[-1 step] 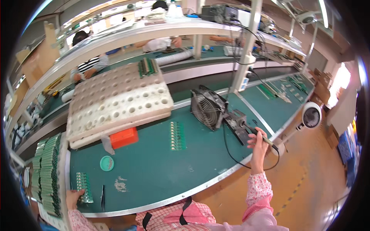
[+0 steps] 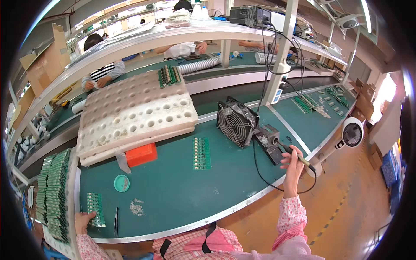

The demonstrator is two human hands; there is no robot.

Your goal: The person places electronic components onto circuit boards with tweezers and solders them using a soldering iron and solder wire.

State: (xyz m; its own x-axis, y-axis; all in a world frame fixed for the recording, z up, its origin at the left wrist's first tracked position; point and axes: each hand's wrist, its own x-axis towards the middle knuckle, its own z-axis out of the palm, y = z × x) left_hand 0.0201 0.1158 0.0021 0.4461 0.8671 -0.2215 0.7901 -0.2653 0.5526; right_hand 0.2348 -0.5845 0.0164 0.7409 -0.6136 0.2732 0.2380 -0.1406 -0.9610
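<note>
Now the right hand [image 2: 293, 161] has its fingers wrapped around the handle of a soldering iron [image 2: 299, 158], holding it out past the right end of the green bench [image 2: 173, 186], just beside the black iron stand [image 2: 269, 141] and near the small black fan [image 2: 236, 122]. Meanwhile the left hand [image 2: 82, 222] rests at the bench's near left corner, fingertips pressed together on the edge of a green circuit-board strip [image 2: 95, 209]; black tweezers [image 2: 116, 221] lie just beside it.
</note>
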